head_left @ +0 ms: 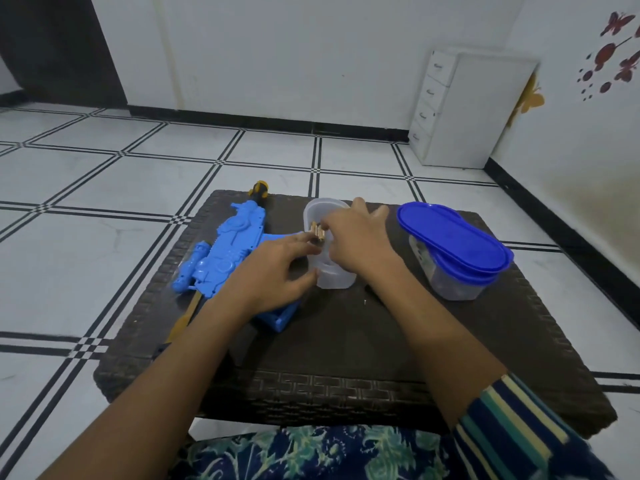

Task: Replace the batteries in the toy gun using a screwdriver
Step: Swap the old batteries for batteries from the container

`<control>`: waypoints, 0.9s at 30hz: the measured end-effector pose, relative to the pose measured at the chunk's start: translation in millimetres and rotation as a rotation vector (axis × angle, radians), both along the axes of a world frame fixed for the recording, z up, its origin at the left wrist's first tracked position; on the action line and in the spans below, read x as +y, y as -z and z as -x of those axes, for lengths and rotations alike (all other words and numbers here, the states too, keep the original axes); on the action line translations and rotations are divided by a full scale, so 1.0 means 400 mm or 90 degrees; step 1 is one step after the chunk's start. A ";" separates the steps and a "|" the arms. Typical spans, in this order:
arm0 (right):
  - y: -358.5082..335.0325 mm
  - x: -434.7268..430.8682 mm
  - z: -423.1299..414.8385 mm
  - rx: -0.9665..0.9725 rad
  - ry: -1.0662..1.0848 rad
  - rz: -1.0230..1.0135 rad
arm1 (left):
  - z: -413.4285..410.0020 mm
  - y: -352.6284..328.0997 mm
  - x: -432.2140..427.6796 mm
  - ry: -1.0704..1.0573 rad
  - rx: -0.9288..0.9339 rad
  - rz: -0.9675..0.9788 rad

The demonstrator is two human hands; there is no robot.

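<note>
Blue plastic toy gun [225, 251] lies flat at frame centre-left on the dark wicker table [346, 341]; light, rigid, grab its body. Left hand [273, 271] and right hand [356, 237] pinch small, slippery gold batteries [317, 232] over the clear tub [332, 275], fingers pressed together.

Dark woven worktop [346, 344] on tiled floor [86, 251]. On it: blue toy gun [225, 251], open clear tub [329, 271], blue-lidded container [453, 247], possibly a screwdriver [259, 190].
</note>
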State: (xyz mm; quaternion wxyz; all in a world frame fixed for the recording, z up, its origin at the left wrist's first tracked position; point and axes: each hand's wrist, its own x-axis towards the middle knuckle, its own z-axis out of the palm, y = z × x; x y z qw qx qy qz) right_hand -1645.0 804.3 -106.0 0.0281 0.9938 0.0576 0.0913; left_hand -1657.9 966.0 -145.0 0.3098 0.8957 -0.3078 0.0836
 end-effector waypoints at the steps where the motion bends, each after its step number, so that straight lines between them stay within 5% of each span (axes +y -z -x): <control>1: 0.003 0.000 -0.014 0.040 0.005 0.045 | 0.002 -0.001 0.000 0.006 0.007 0.011; 8: 0.008 0.008 -0.077 0.147 0.037 0.174 | -0.011 0.010 0.020 0.012 0.049 0.035; 21: -0.003 0.001 -0.068 0.130 0.024 0.103 | -0.009 0.020 0.019 0.022 0.039 0.018; 24: -0.034 -0.012 -0.047 0.052 0.020 -0.043 | -0.008 0.017 0.041 0.004 0.025 -0.001; 27: -0.082 -0.011 0.017 0.007 0.001 -0.392 | 0.003 0.002 0.083 -0.119 0.016 0.063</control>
